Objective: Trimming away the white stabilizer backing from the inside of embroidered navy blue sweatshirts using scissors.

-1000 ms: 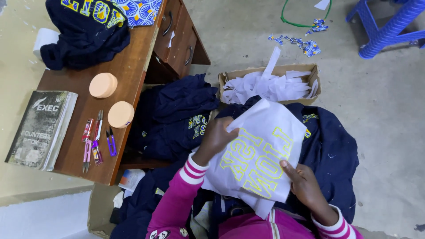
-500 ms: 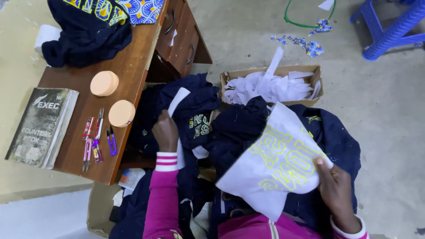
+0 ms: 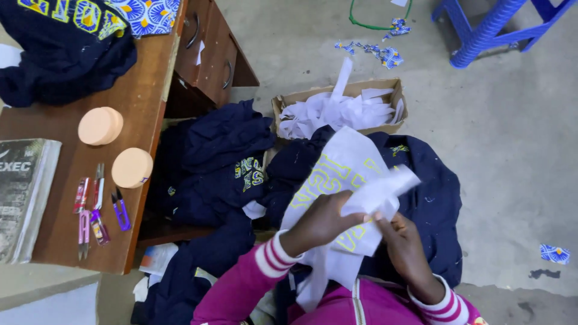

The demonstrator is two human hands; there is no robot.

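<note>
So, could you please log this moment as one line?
left hand: holds white sheet | right hand: grips sheet edge | lap: navy clothes

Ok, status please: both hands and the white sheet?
Left hand and right hand both grip white backing sheet. Sheet over navy garments. Nothing blocking.

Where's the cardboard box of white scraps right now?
In the head view, the cardboard box sits on the floor at upper centre, just beyond the white sheet both hands hold, right of the wooden desk.
</note>
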